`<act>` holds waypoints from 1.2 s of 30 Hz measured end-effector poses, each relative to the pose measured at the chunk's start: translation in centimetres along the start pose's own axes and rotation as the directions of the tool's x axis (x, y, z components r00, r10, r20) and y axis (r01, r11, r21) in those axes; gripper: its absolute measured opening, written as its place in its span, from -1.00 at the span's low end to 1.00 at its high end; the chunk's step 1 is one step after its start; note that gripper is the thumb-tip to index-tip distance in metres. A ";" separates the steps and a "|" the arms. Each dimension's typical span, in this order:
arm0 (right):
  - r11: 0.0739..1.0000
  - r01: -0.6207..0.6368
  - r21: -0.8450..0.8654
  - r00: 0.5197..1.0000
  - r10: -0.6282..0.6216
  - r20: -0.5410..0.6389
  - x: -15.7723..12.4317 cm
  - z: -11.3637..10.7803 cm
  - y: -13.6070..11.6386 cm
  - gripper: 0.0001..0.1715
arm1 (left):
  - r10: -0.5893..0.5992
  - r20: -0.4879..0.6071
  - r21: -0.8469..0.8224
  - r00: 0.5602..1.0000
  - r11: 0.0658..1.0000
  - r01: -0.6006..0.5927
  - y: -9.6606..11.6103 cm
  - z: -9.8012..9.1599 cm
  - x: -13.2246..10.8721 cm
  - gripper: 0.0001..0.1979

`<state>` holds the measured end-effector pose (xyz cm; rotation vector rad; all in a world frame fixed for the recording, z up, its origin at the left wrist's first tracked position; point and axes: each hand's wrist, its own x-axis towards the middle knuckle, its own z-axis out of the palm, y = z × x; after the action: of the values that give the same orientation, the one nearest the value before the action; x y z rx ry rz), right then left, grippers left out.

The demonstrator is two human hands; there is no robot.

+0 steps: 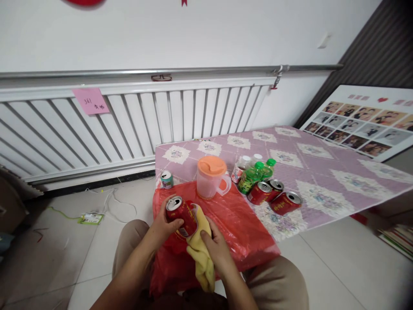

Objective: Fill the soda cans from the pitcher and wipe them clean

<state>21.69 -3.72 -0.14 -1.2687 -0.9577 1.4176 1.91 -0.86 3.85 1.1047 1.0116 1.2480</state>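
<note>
My left hand (165,229) is wrapped around a red drink can (184,215), tilted, its opened top facing up and to the left. A yellow cloth (200,247) is gripped in my right hand (217,244) and pressed against the can's lower right side; its end hangs down toward my lap. Beneath both hands lies a red plastic sheet (235,224) over the table's near edge. Just beyond them stands a clear pitcher (206,184) with an orange lid. A small teal can (167,180), also opened, stands at the table's left edge.
On the patterned tablecloth (312,150), right of the pitcher, stand several small bottles, including a green-capped bottle (250,178), and opened red cans (285,203). A white radiator (180,114) runs behind the table. A power strip (91,218) with cables lies on the floor at left.
</note>
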 end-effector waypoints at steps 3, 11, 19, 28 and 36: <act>0.967 0.144 -0.212 0.987 -0.156 -0.045 0.3 -1.0 -0.3 -0.39 | -0.015 -0.043 0.058 0.999 0.998 0.018 -0.8 -0.3 0.2 -0.05; 0.694 0.534 -0.483 0.839 -0.507 0.199 -0.8 0.6 -4.5 -0.38 | 0.059 -0.074 0.084 0.996 0.995 -0.053 -1.4 1.6 0.0 -0.25; 0.990 0.116 -0.082 0.989 -0.108 0.098 -0.3 1.2 -3.1 -0.43 | 0.069 -0.022 -0.028 0.997 0.997 -0.070 1.0 0.5 -0.8 -0.23; 0.808 -0.415 0.418 0.907 0.331 0.261 -1.0 0.7 -2.2 -0.41 | 0.029 0.050 -0.100 0.998 0.995 -0.024 0.6 -0.2 -0.5 -0.19; 0.972 -0.093 0.217 0.995 0.086 0.043 -0.3 0.7 -1.2 -0.31 | 0.000 0.008 -0.038 1.000 0.999 0.000 -0.3 0.6 -0.5 -0.10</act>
<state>21.22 -3.73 1.22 -1.1387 -0.7502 1.5725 2.54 -1.43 3.64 1.0796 0.9786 1.2568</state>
